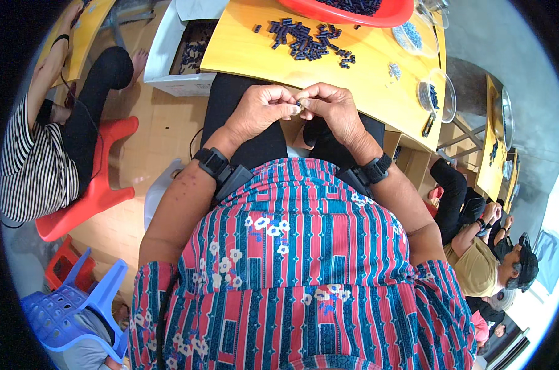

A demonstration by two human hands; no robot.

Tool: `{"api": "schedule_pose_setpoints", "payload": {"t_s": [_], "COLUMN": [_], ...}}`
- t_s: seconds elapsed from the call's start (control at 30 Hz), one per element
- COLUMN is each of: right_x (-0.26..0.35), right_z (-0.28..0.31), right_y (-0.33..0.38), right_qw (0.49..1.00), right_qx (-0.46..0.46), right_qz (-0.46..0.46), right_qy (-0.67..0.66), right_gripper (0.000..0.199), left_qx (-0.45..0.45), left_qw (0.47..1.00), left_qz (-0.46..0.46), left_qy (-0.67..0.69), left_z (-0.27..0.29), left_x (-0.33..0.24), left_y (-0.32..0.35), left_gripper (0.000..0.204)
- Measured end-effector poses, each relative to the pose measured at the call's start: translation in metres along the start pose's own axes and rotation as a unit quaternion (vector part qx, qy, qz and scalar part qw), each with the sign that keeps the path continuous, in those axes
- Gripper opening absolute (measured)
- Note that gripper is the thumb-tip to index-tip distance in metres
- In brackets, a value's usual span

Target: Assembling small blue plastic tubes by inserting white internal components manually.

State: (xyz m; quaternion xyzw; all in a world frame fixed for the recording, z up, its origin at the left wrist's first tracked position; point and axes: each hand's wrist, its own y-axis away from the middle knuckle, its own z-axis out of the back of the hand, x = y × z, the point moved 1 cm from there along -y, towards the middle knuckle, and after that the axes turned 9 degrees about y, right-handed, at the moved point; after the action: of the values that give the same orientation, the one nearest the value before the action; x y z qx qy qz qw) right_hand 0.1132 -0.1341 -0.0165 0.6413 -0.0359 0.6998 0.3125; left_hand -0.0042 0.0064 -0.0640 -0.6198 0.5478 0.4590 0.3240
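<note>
Both hands pinching one small dark part over the lap, just short of the table edge.

Left hand (261, 111) and right hand (332, 108) meet fingertip to fingertip, grasping a small dark part (298, 104) between them – too tiny to read its long axis or which way it points. On the yellow table (366, 74) a loose pile of dark pieces (307, 42) lies unhandled, more in the red tray (353, 12) and clear bowls (436, 95) – my read: plenty left, finished count not discernible.
</note>
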Motion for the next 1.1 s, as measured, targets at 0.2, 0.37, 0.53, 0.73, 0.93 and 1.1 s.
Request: {"api": "schedule_pose_setpoints", "payload": {"t_s": [0.2,0.37,0.53,0.73,0.93,1.1], "right_x": [0.004,0.004,0.006,0.013,0.022,0.028], "right_z": [-0.006,-0.006,-0.005,-0.005,-0.001,0.001], "right_y": [0.005,0.002,0.0,0.001,0.002,0.001], "right_qw": [0.987,0.987,0.978,0.948,0.853,0.716], "right_qx": [-0.064,-0.069,-0.057,-0.054,-0.031,-0.043], "right_qz": [0.097,0.095,0.124,0.172,0.258,0.384], "right_qy": [0.109,0.11,0.158,0.263,0.453,0.582], "right_gripper": [0.009,0.009,0.007,0.014,0.026,0.023], "left_qx": [0.005,0.008,0.012,0.007,0.001,-0.004], "left_qw": [0.999,0.999,1.0,1.0,0.999,0.997], "left_qz": [0.012,0.016,0.008,0.02,0.035,0.065], "left_qy": [0.05,0.048,0.019,0.01,0.011,0.049], "left_z": [0.002,0.001,0.003,0.004,0.003,0.005], "left_x": [0.0,-0.002,-0.001,-0.001,-0.004,-0.004], "left_y": [-0.001,-0.001,-0.002,-0.002,-0.002,-0.001], "left_gripper": [0.01,0.01,0.011,0.013,0.012,0.015]}}
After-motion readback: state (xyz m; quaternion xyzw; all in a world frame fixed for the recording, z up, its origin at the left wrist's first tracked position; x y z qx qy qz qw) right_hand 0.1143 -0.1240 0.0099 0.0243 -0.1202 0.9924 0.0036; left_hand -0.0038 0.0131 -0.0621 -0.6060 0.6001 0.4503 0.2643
